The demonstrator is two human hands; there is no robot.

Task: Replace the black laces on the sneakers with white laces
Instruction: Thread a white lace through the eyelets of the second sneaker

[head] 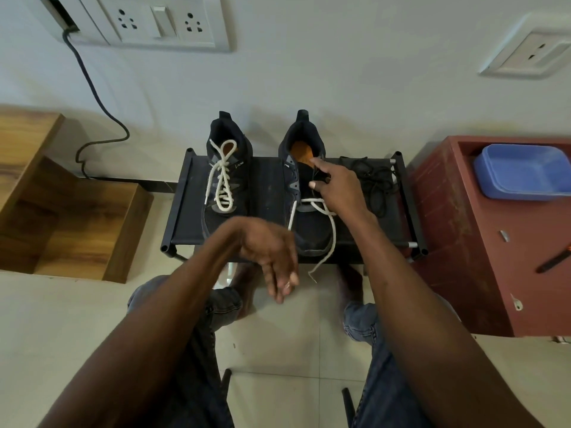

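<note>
Two sneakers are sitting heels-to-wall on a low black rack (182, 208), one relaced, one barely begun.

Left sneaker (227, 183) is carrying a full white lace; right sneaker (309, 205) has its white lace (330, 230) through the lowest eyelets only, soft ends drooping over the rack's near edge. Right hand (336, 186) is pinching the tongue; left hand (272, 261) is hanging loose, holding nothing. Limp cord is probably best gripped by its stiff tips. Black laces (374, 180) are lying piled near the rack's far right corner, above tiled floor (293, 350).
</note>
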